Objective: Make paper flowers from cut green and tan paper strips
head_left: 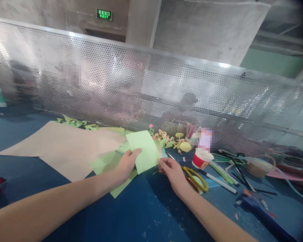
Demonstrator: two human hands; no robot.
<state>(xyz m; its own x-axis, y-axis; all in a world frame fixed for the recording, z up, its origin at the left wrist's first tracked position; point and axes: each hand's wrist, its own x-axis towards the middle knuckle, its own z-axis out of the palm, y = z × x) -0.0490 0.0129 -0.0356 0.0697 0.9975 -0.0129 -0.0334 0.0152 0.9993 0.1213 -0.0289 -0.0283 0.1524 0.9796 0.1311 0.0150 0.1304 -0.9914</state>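
Observation:
A light green sheet of paper [143, 153] is held up above the blue table, tilted toward me. My left hand [128, 164] grips its left edge, thumb on the front and the other fingers behind. At the lower right corner of the sheet, my right hand [171, 171] pinches the paper between thumb and fingertips. More green paper [103, 161] lies under and beside my left hand. Just right of my right hand rest scissors [195, 178] with yellow handles, their blades partly hidden by that hand.
Large pale pink sheets [65, 144] spread over the left. Green paper cuttings [78, 123] lie along the perforated metal screen [96, 74]. To the right are a red and white paper cup [202, 159], markers [221, 181], pipe cleaners [242, 176] and a dark blue glue gun [262, 211].

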